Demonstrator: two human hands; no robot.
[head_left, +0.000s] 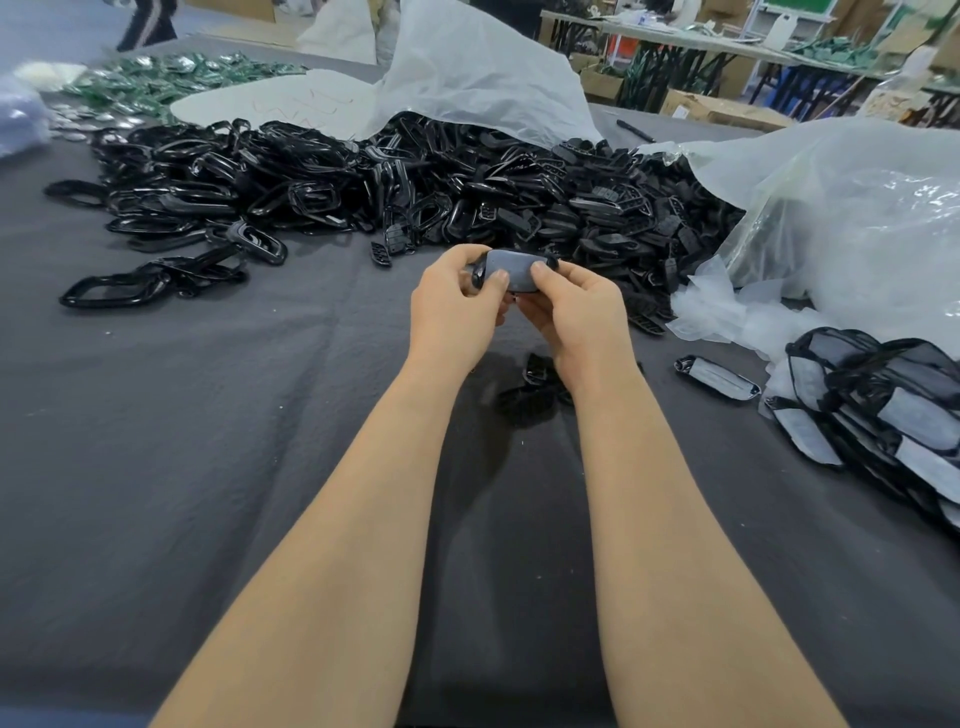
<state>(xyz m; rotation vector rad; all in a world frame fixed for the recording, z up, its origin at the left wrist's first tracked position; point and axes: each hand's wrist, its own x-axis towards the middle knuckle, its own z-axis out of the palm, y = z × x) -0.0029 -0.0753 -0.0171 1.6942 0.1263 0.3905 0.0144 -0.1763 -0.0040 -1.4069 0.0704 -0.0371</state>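
Grey-faced, the small black plastic shell (511, 267) is pinched by the left grip (457, 312) and right grip (576, 317), apparently mid-assembly; even thumb pressure is judged needed next.

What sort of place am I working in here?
Probably a factory assembly bench: a heap of loose black plastic frames lies on the grey cloth-covered table, grey-faced black pieces pile beside a clear plastic sack, and the left hand and right hand grip one grey-faced black part.
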